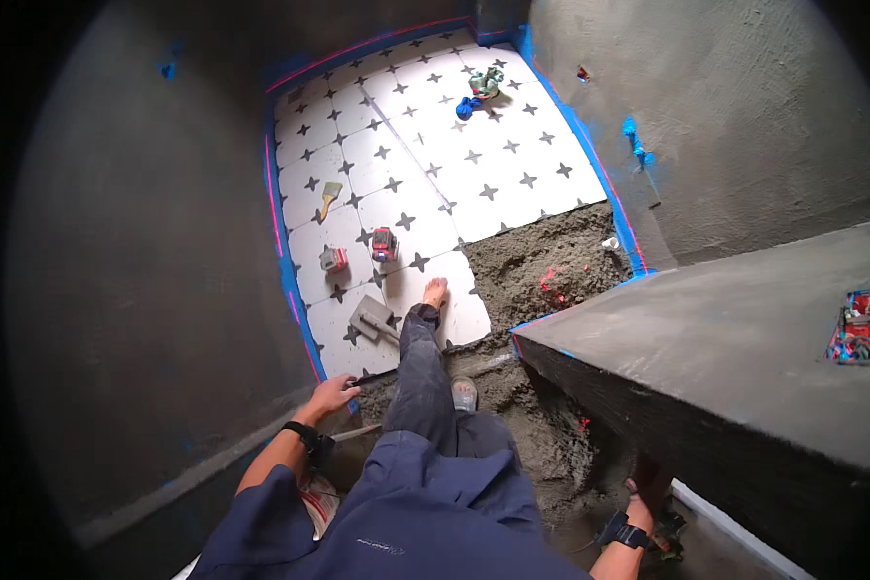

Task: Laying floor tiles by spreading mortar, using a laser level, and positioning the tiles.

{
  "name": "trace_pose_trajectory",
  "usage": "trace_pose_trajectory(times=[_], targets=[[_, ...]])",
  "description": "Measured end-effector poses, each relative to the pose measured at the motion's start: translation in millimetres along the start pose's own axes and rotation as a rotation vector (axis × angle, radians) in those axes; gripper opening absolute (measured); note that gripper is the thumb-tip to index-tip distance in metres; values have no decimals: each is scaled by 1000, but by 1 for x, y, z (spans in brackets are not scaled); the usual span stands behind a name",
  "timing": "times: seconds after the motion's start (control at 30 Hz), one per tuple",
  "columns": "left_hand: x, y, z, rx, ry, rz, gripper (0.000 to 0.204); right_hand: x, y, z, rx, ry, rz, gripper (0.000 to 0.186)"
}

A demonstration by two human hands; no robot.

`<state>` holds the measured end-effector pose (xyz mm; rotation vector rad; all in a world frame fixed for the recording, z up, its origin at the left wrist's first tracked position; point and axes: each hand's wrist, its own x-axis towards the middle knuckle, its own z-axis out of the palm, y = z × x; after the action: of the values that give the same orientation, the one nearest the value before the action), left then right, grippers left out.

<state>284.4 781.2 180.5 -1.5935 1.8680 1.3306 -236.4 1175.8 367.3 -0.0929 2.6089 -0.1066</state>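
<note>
My left hand (333, 394) hangs at the near left corner of the tiled floor, beside the left wall, with its fingers stretched out and apart. My right hand (636, 498) is low on the right, under the end of the dark half wall; shadow hides its fingers, and whether it holds anything is unclear. One bare foot (435, 293) stands on the white tiles (454, 324) with dark star shapes. The other foot (464, 393), in a sandal, rests on the grey mortar (541, 261). Just left of my leg lies a flat trowel (372, 317).
On the tiles are a brush (330, 198), a red and black laser-level-like device (384, 245), a red and grey block (333, 259), and a green bundle with a blue knot (483, 85). A half wall (696, 338) juts in from the right. A white pipe end (610, 244) pokes through mortar.
</note>
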Motion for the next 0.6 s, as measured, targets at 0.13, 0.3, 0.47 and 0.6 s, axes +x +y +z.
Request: trace_pose_trajectory(times=[0.13, 0.3, 0.47, 0.6], targets=[[45, 40, -41, -69, -98, -7, 54, -17, -40, 3, -82, 27, -20, 54], [100, 51, -102, -36, -201, -21, 53, -17, -77, 31, 3, 254, -181, 38], [143, 51, -161, 140, -201, -67, 51, -34, -99, 35, -38, 179, -27, 28], [182, 82, -187, 209, -211, -11, 47, -21, -71, 65, 230, 151, 136, 23]])
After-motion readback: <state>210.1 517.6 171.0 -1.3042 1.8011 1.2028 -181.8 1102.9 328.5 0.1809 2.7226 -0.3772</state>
